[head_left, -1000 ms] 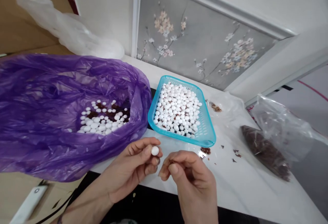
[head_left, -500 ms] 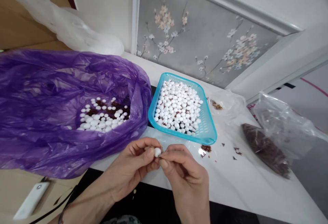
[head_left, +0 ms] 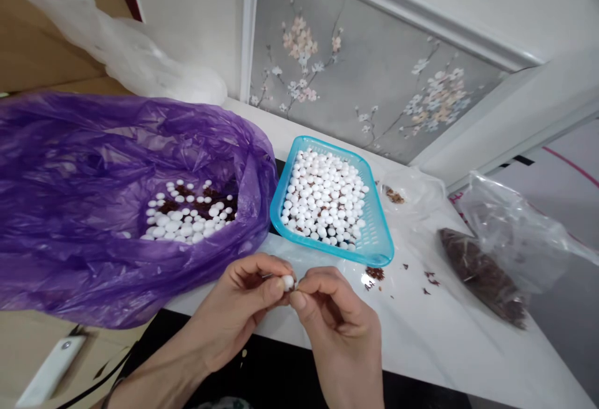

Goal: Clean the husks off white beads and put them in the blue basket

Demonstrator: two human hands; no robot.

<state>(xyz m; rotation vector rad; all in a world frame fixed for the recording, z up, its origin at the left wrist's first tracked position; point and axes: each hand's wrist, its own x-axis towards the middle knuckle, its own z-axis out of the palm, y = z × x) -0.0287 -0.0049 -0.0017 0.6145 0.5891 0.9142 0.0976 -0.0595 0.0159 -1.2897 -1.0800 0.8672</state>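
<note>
Between thumb and fingers my left hand [head_left: 250, 300] pinches a small white ball [head_left: 288, 282]. My right hand [head_left: 339, 322] is closed at the ball's right side, thumb and index fingertip pressed together; what they hold, if anything, is too small to name. Beyond the hands stands a blue plastic basket [head_left: 382, 248] filled with many white balls [head_left: 327, 194], with dark brown bits among them. To the left lies an open purple bag [head_left: 93, 197] holding more white balls [head_left: 180, 225] and dark brown bits.
At the right lies a clear bag of dark brown material [head_left: 482, 275]. Brown crumbs [head_left: 375, 273] are scattered on the white table [head_left: 421, 340]. A thin clear bag [head_left: 414, 191] sits behind them. A white plastic bag [head_left: 154, 63] is at the back left, a white device [head_left: 53, 368] at lower left.
Both hands stay almost in place at the white ball. A small dark spot now shows on the ball's right side. The view has shifted slightly.
</note>
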